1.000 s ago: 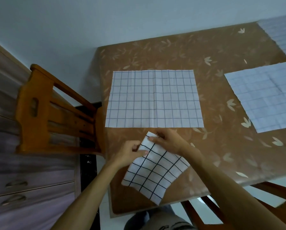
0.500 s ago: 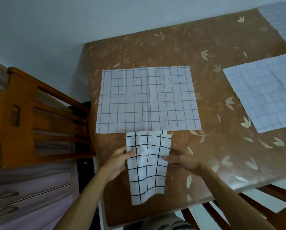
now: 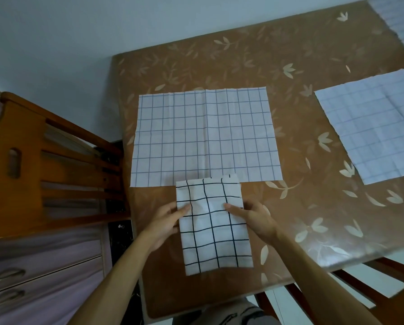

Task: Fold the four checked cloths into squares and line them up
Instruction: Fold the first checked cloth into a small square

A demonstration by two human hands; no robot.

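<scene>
A folded white cloth with a bold black grid (image 3: 216,240) lies as a narrow strip near the table's front edge. Its far end just overlaps the near edge of a spread-out cloth with a thin blue grid (image 3: 205,134). My left hand (image 3: 166,222) rests at the strip's left edge with the thumb on top. My right hand (image 3: 255,216) lies flat on the right side, fingers straight on the fabric. A second spread cloth (image 3: 379,127) lies at the right. A third one (image 3: 402,22) shows at the far right corner, cut off by the frame.
The brown table (image 3: 290,66) has a glossy leaf-patterned cover. A wooden chair (image 3: 44,160) stands against its left side, with purple drawers (image 3: 32,277) below. Another chair's frame (image 3: 360,289) sits under the front right edge.
The folded cloth turned from a diagonal to lying straight on the table. Both hands moved from its corner to its sides and now rest on its middle.
</scene>
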